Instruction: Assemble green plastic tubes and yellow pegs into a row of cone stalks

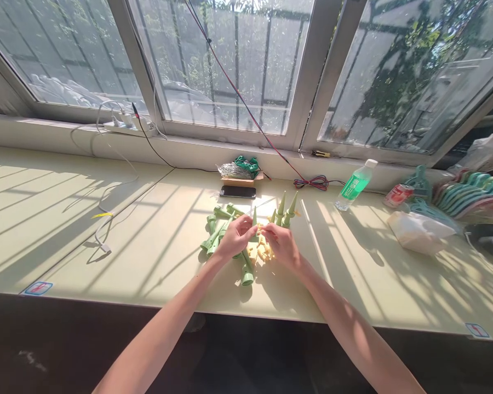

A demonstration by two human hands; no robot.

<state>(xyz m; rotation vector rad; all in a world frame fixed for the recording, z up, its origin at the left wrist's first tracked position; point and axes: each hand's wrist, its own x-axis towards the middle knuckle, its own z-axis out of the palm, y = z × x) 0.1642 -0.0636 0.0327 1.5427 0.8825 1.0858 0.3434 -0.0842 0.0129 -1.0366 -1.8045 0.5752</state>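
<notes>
My left hand (237,236) is closed on a green pointed cone piece (254,218), which stands tip up between my two hands. My right hand (281,241) pinches at the cone's side, most likely on a small pale-yellow piece, though the fingertips mostly hide it. Below the hands lies a pile of small yellow pieces (264,251). Several green tubular pieces with flared ends (247,273) are heaped around my left hand. Just beyond my right hand, several green cones (288,215) stand upright, one with a bit of yellow at its side.
Behind the pile lie a black phone (238,192) and a small box (241,174) with plastic wrap and green material. To the right are a green-labelled bottle (355,186), a red can (398,195), a white bag (414,232) and hangers (470,197). A white cable (102,235) lies left.
</notes>
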